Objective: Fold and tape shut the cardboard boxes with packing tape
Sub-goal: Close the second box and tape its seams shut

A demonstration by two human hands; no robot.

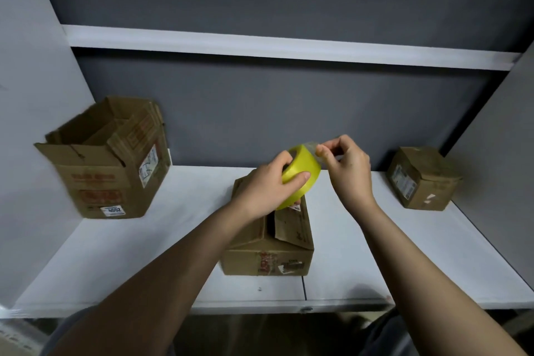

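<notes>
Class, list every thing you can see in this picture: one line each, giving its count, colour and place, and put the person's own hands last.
open cardboard box: 1, brown, far left of the table, flaps up
middle cardboard box: 1, brown, centre of the table under the hands, top flaps not lying flat
small cardboard box: 1, brown, far right of the table, flaps down
tape roll: 1, yellow, held above the middle box
table: 1, white, under all three boxes
shelf: 1, white, on the dark wall above the table
left hand: 1, grips the tape roll
right hand: 1, pinches the loose tape end at the top of the roll
</notes>
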